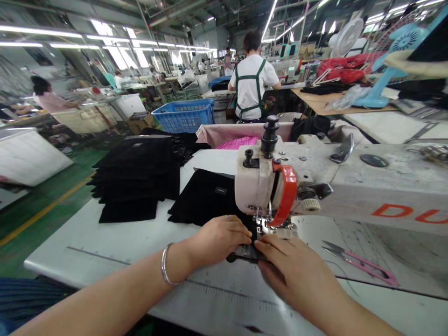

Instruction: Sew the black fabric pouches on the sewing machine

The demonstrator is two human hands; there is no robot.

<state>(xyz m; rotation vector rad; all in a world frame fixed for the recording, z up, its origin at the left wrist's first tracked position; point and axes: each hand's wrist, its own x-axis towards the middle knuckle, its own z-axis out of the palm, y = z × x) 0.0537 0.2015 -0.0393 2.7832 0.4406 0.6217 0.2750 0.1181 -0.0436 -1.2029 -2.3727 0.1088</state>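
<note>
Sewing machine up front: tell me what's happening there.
The left hand and right hand are at the near edge of a black cloth piece, close to the presser foot of the sewing machine. More black pieces are stacked to the left, and pink-handled snips lie to the right. Whether the machine is running cannot be told.

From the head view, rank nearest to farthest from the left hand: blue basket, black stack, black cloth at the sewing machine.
1. Black cloth, touched by the left hand.
2. Black stack, to the left.
3. Blue basket, beyond the stack.
</note>
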